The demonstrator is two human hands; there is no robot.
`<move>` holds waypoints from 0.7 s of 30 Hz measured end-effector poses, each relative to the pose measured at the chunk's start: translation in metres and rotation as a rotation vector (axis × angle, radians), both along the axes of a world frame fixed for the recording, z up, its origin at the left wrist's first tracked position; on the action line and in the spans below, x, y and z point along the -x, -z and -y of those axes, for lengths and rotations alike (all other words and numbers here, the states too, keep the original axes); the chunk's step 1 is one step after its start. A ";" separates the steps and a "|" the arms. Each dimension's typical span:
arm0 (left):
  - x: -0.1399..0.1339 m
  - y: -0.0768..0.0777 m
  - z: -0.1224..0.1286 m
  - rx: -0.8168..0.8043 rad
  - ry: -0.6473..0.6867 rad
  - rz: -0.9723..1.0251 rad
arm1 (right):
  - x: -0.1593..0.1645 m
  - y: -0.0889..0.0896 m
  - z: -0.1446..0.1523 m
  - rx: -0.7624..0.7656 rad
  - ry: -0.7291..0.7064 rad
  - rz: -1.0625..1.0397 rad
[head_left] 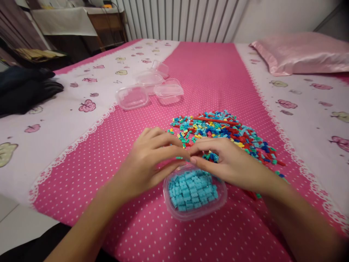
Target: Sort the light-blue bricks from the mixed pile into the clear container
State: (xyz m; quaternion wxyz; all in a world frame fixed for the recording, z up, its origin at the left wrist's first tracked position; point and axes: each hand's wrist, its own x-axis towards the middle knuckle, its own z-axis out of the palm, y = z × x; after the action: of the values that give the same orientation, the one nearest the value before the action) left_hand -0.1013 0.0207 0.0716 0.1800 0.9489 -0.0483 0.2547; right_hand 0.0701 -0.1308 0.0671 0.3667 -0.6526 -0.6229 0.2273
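Observation:
A clear plastic container (222, 200) filled with light-blue toy bricks (192, 191) stands on the bed in front of me. Over its far rim, my left hand (155, 156) and my right hand (226, 160) meet at the fingertips. Thumb and index finger of each are pinched together; whatever lies between them is too small or hidden to make out. A green piece (179, 157) shows in the gap below my left index finger. Just beyond my hands spreads a pile of mixed small bricks (218, 127) in blue, red, yellow and green, partly covered by my right hand.
Several clear plastic containers and lids (133, 97) sit farther back on the pink dotted bedspread (207, 72). A long red strip (216, 120) lies across the pile. To the far right is a pink pillow (305, 54); dark cloth (24, 91) rests at the left edge.

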 end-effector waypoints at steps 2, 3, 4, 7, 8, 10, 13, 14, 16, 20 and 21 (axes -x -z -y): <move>-0.001 0.001 0.002 -0.054 0.012 -0.009 | 0.000 0.000 0.001 -0.007 -0.001 0.012; -0.001 0.002 0.003 -0.071 0.006 -0.001 | 0.000 0.000 0.001 -0.011 0.000 0.017; -0.002 0.002 0.004 -0.081 0.002 0.003 | 0.000 0.000 0.001 -0.011 -0.002 0.021; -0.001 0.003 0.004 -0.107 0.003 0.006 | 0.003 0.000 0.001 -0.007 -0.020 0.034; -0.001 0.002 0.004 -0.118 0.004 0.004 | 0.004 -0.001 0.001 -0.008 -0.024 0.038; -0.001 0.001 0.002 -0.137 0.005 0.000 | 0.006 -0.001 0.001 -0.004 -0.027 0.040; 0.002 -0.002 0.001 -0.078 -0.015 -0.079 | 0.007 -0.001 0.001 0.010 -0.035 0.030; 0.003 -0.003 0.002 -0.022 -0.018 -0.134 | 0.006 -0.001 0.001 0.001 -0.016 0.035; 0.008 -0.003 0.007 0.103 -0.025 -0.266 | 0.004 0.001 0.001 -0.035 0.055 0.054; 0.019 0.001 0.024 0.125 -0.139 -0.347 | -0.002 0.003 0.000 -0.101 0.165 0.081; 0.020 0.002 0.029 0.086 -0.181 -0.324 | -0.003 0.002 0.000 -0.116 0.171 0.090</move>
State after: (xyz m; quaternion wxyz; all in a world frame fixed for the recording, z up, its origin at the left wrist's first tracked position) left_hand -0.1212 -0.0080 0.0698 0.2020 0.9694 0.0778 0.1157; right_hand 0.0729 -0.1306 0.0646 0.3937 -0.6905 -0.5928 0.1293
